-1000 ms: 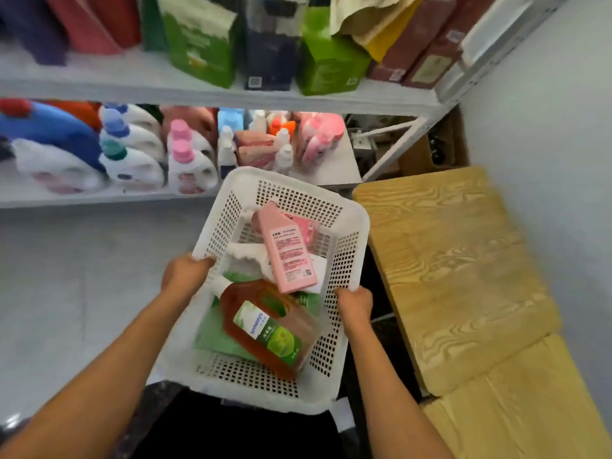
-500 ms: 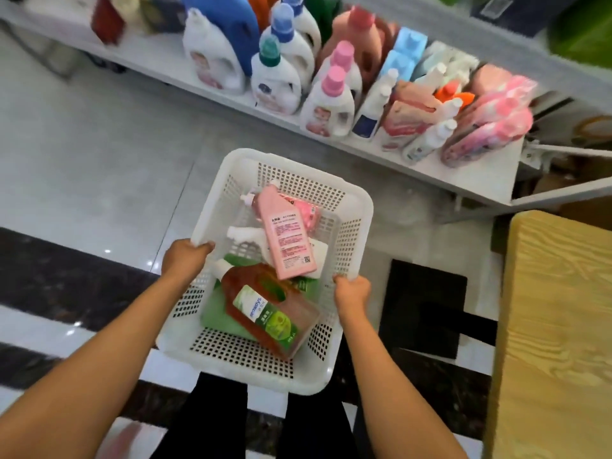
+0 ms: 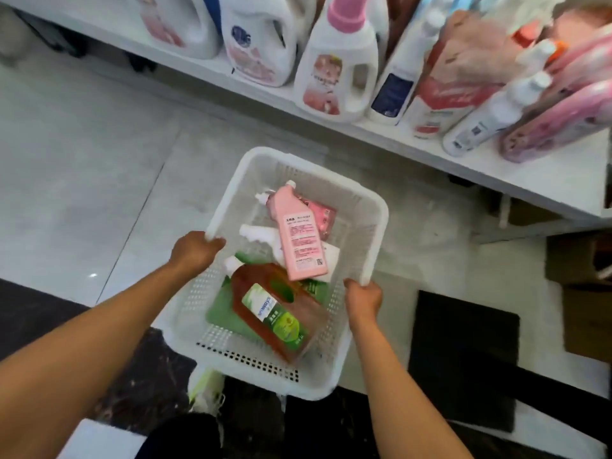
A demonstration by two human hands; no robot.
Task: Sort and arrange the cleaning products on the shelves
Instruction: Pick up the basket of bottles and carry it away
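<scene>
Both hands are on the white basket [image 3: 371, 226], left hand [image 3: 193, 251] curled over the left rim, right hand [image 3: 362, 301] clamped on the right rim near the front corner. Compared to a second ago the basket's come way down, from about shelf height to low over the floor [image 3: 82, 160], so I'd guess it's getting set down before any unloading starts.

Nothing's out of it yet: pink bottle [image 3: 301, 236] lying toward the far end over a white bottle [image 3: 261, 236], brown bottle [image 3: 275, 313] at the near end on top of a green pouch [image 3: 222, 313].

Room-wise, the bottom shelf [image 3: 546, 175] is packed with jugs along its front edge, and only the right end looks bare. Floor under the basket looks open, with a black mat [image 3: 463, 359] just to the right.
</scene>
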